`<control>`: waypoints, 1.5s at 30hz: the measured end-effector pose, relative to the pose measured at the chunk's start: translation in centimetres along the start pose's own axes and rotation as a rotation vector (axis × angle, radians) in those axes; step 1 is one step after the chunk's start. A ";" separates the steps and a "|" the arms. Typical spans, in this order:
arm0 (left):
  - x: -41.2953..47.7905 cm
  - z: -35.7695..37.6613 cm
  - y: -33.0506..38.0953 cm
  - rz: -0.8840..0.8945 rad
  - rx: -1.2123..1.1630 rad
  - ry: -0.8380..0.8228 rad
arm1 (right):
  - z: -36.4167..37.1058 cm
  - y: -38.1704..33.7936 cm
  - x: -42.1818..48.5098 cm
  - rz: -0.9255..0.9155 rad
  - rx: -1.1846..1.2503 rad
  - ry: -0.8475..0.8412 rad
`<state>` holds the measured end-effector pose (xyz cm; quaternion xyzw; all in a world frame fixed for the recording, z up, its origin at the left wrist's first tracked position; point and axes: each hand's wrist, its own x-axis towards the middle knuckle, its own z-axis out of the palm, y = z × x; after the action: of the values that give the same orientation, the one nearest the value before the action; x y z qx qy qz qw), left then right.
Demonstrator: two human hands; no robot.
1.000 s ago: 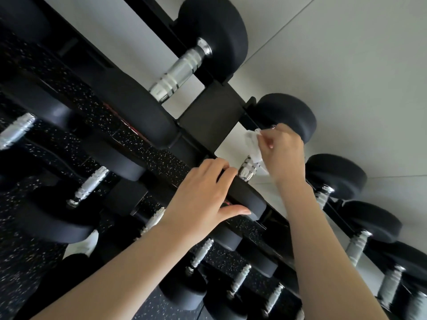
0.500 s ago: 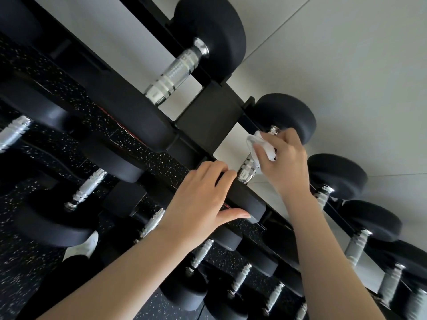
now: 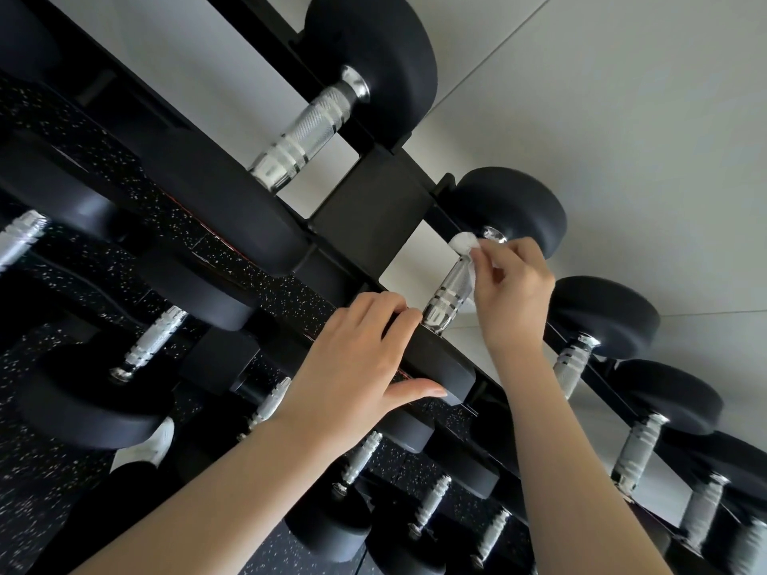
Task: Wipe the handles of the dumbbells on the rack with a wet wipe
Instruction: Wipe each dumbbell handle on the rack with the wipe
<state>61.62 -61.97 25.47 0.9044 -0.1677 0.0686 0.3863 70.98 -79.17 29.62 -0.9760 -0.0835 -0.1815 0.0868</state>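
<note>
Since half a second ago the crumpled white wet wipe (image 3: 464, 242) has slid up the knurled chrome handle (image 3: 450, 290) toward the far black rubber head (image 3: 514, 205), leaving more bare metal showing below it. From my station I see the right hand (image 3: 512, 296) pinching the wipe between thumb and curled fingertips. It presses the wipe against the upper end of the handle, just beside the far head's chrome collar. Part of the wipe bunches above the fingers and part trails down the handle's right side. The left hand (image 3: 352, 367) lies on the near black rubber head (image 3: 440, 363) of the same dumbbell, its fingers curled over the head's upper rim and its thumb stretched straight along the face, so it holds that head. This dumbbell sits on the top tier of the black steel rack (image 3: 367, 209), slanting across my view from lower left to upper right. On the same tier a larger dumbbell (image 3: 307, 130) with a banded chrome handle lies to the upper left, and smaller dumbbells (image 3: 606, 317) follow down to the right, the farthest ones blurred. More lower-tier dumbbells (image 3: 153, 346) sit beneath. Under them I see black rubber flooring (image 3: 54, 471) flecked with white and the toe of a white shoe (image 3: 153, 446). Behind the rack stands a pale grey panelled wall (image 3: 622, 118).
</note>
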 end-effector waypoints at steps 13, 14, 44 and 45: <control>0.0 0.0 0.0 -0.007 0.001 -0.008 | -0.6 -1.1 2.1 -0.051 -0.123 -0.256; 0.0 0.0 0.0 -0.013 -0.005 -0.004 | -0.8 -1.2 2.3 -0.078 -0.139 -0.322; -0.1 0.3 0.1 -0.045 -0.112 0.056 | -1.2 -2.5 3.3 -0.057 -0.497 -0.403; -0.1 0.3 0.1 -0.043 -0.111 0.056 | -1.3 -2.7 3.4 -0.052 -0.509 -0.426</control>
<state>61.46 -62.18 25.31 0.8828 -0.1410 0.0763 0.4416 73.18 -76.36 32.42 -0.9799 -0.0769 0.0093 -0.1838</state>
